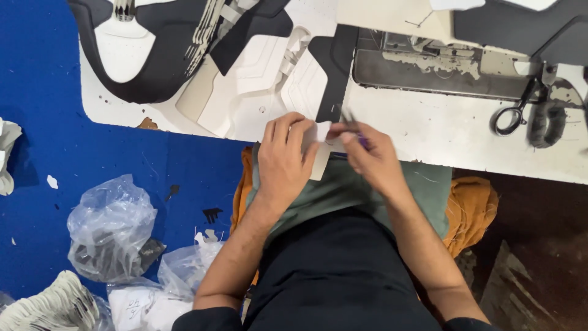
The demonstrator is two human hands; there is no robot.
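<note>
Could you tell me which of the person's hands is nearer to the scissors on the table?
Right. The right hand is at the table edge, left of the scissors; the left hand sits farther left, beyond the right.

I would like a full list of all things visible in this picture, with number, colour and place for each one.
small flat piece: one, white, held between both hands at the table edge
thin tool: one, purple and dark, in the right hand's fingers
cut pieces: several, white, cream and black, spread on the table top left of centre
table: one, white and worn, upper half of view
metal plate: one, grey, set in the table, upper right
scissors: one pair, black, on the table at far right
plastic bags: a few, clear, on the blue floor, lower left
cloth: one, orange, under the green cloth on the lap
left hand: one, gripping the white piece
right hand: one, pinching the tool
</note>
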